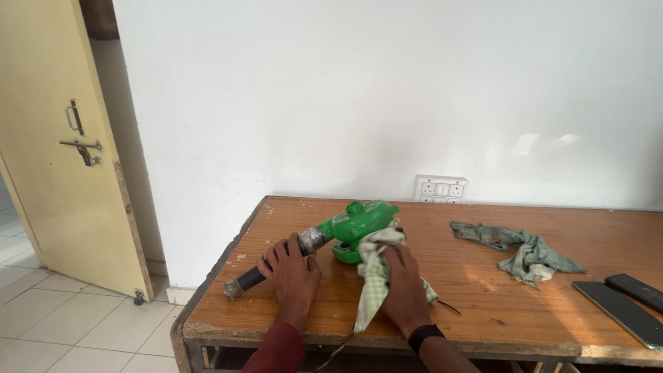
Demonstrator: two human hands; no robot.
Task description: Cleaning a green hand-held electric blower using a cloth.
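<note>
A green hand-held blower (359, 224) lies on the wooden table (483, 290) with its black nozzle (252, 280) pointing toward the left front corner. My left hand (290, 271) rests on the nozzle, fingers curled over it near the silver taped joint. My right hand (404, 284) grips a pale checked cloth (373, 269) and presses it against the blower's green body. Part of the cloth hangs over the table's front edge. A dark band is on my right wrist.
A crumpled grey-green rag (525, 250) lies to the right. Two dark flat phones (625, 304) sit at the right edge. A white socket panel (440, 188) is on the wall. A yellow door (62, 152) stands open at left over a tiled floor.
</note>
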